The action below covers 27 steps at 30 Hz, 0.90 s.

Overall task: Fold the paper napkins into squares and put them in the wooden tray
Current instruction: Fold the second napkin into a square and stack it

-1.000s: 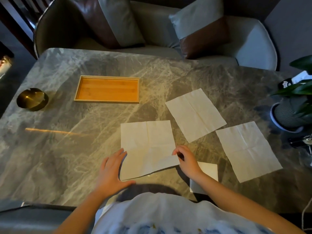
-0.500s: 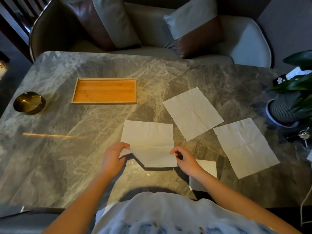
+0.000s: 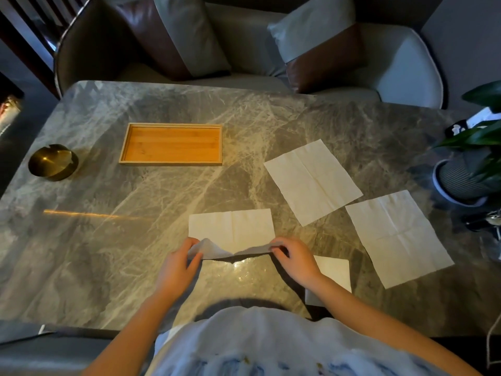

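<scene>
A white paper napkin (image 3: 233, 229) lies in front of me on the marble table (image 3: 135, 240). Its near edge is lifted off the table. My left hand (image 3: 179, 267) pinches the near left corner and my right hand (image 3: 294, 260) pinches the near right corner. Two more napkins lie flat and unfolded, one at centre right (image 3: 311, 180) and one further right (image 3: 398, 237). A small folded napkin (image 3: 334, 272) rests near the table's front edge, partly under my right forearm. The wooden tray (image 3: 170, 162) sits empty at the back left.
A round brass ashtray (image 3: 53, 162) stands at the far left. A potted plant (image 3: 466, 172) in a ribbed pot occupies the right edge, with small dark items beside it. Chairs with cushions (image 3: 311, 47) stand behind the table.
Both hands have taken the napkin's near corners and lifted the near edge up and away from me, so the visible part of the napkin is shorter than before.
</scene>
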Each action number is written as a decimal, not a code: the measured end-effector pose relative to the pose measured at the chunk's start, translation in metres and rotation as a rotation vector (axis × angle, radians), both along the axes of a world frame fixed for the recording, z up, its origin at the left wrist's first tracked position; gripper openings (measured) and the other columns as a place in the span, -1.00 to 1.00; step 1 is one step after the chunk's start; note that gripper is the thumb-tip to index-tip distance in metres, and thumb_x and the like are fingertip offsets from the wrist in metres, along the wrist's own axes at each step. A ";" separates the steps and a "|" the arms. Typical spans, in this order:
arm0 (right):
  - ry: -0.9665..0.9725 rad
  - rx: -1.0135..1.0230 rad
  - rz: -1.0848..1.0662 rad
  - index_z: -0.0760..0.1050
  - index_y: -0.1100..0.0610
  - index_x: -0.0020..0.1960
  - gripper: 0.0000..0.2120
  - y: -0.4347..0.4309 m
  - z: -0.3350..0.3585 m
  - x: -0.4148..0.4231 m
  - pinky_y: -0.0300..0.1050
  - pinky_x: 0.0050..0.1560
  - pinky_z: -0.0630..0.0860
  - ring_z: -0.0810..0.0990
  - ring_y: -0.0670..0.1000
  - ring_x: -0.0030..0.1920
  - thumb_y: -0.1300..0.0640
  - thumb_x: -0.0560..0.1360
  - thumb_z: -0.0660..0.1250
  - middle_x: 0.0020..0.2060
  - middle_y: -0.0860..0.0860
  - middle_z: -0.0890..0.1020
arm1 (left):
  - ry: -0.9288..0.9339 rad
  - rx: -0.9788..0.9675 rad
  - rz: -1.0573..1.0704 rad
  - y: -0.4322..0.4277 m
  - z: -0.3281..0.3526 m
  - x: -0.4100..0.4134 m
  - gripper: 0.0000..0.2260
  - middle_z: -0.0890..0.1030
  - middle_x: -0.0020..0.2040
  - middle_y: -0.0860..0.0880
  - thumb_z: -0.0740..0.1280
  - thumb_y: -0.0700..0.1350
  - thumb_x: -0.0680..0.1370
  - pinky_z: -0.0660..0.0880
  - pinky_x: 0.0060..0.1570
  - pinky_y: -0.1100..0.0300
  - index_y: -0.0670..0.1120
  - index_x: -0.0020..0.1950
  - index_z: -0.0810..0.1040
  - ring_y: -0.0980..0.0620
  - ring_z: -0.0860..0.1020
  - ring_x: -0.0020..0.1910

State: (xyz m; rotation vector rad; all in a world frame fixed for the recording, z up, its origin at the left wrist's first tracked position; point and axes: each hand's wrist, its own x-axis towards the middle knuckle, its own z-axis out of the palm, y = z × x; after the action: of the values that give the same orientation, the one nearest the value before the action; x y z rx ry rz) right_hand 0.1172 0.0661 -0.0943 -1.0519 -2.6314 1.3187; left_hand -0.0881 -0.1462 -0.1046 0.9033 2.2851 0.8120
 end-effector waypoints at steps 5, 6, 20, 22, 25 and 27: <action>-0.051 -0.051 -0.068 0.59 0.10 -0.02 -0.83 -0.002 -0.001 0.005 -0.01 -0.10 0.55 0.61 0.01 -0.15 0.07 0.58 0.25 -0.16 0.02 0.66 | 0.042 -0.103 0.070 -0.001 -0.011 0.001 -0.71 0.53 -0.25 0.06 0.25 -0.08 0.57 0.33 -0.42 0.28 -0.07 0.28 0.41 0.16 0.45 -0.35; -0.066 -0.053 -0.082 0.57 0.13 -0.09 -0.79 -0.001 -0.002 0.005 0.03 -0.14 0.54 0.60 0.05 -0.19 0.05 0.58 0.24 -0.21 0.06 0.65 | 0.047 -0.118 0.091 0.001 -0.012 0.002 -0.71 0.51 -0.25 0.06 0.25 -0.08 0.57 0.32 -0.43 0.27 -0.10 0.27 0.41 0.15 0.44 -0.35; -0.114 -0.130 -0.118 0.52 0.06 -0.06 -0.92 0.002 -0.008 0.004 0.08 -0.08 0.57 0.61 0.07 -0.18 0.08 0.48 0.38 -0.21 0.04 0.64 | 0.020 -0.111 0.133 0.013 -0.008 0.005 -0.72 0.61 -0.10 -0.09 0.23 -0.14 0.56 0.52 -0.23 0.05 -0.07 0.27 0.37 -0.02 0.54 -0.20; -0.124 -0.111 -0.124 0.50 0.03 -0.01 -0.88 0.001 -0.008 0.004 0.07 -0.08 0.57 0.61 0.04 -0.19 0.09 0.48 0.38 -0.22 0.02 0.63 | 0.013 -0.109 0.140 0.012 -0.008 0.005 -0.71 0.61 -0.06 -0.08 0.23 -0.15 0.56 0.54 -0.18 0.03 -0.06 0.28 0.37 0.00 0.54 -0.17; -0.146 -0.082 -0.139 0.46 0.00 0.19 -0.71 -0.001 -0.007 0.002 -0.04 -0.08 0.58 0.59 -0.04 -0.18 0.07 0.48 0.39 -0.22 -0.04 0.61 | 0.022 -0.111 0.141 0.012 -0.009 0.006 -0.70 0.62 0.00 -0.09 0.23 -0.15 0.56 0.52 -0.16 0.05 -0.07 0.29 0.36 -0.01 0.55 -0.12; -0.150 -0.073 -0.146 0.43 0.01 0.25 -0.65 -0.003 -0.006 0.001 -0.06 -0.08 0.58 0.59 -0.06 -0.18 0.07 0.48 0.39 -0.23 -0.04 0.60 | 0.031 -0.100 0.146 0.011 -0.009 0.006 -0.70 0.61 0.03 -0.08 0.24 -0.15 0.56 0.52 -0.15 0.06 -0.06 0.30 0.36 -0.03 0.56 -0.08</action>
State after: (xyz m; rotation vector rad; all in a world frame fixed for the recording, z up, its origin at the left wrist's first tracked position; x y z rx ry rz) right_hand 0.1186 0.0635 -0.1007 -1.3754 -2.5657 1.3642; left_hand -0.0824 -0.1349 -0.1139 0.7162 2.4177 0.7418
